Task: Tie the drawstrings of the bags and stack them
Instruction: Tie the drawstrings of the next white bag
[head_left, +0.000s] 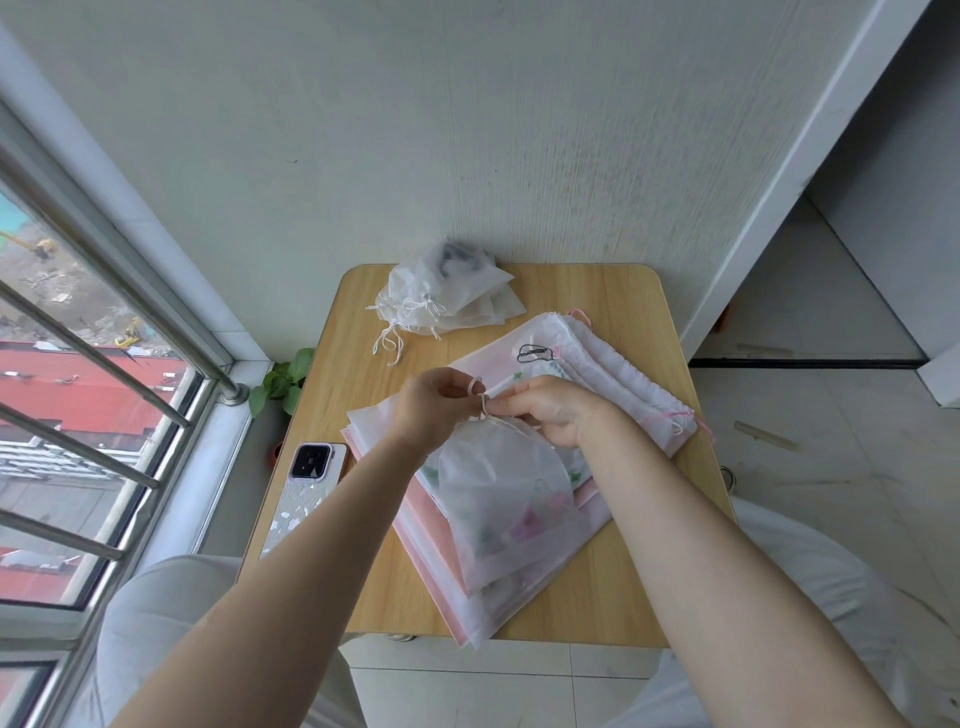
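— Drawstring (484, 404) ran right between both hands, didn't it?

— It did. The left hand (431, 402) had its fingers (470, 387) curled, pinching a loop of the cord, and the right hand (550, 410) pinched the cord just beside it, at the gathered neck of the translucent bag (498, 499).

— And where was that bag?

— Hanging just below the fingers, its lower part resting on the pile of flat bags (613, 364) in the middle of the wooden tabletop (613, 597).

— Any finished ones?

— A heap of tied white bags (441, 299) lay at the far edge by the wall, well apart from the hands. A phone (306, 486) lay near the tabletop's left edge.
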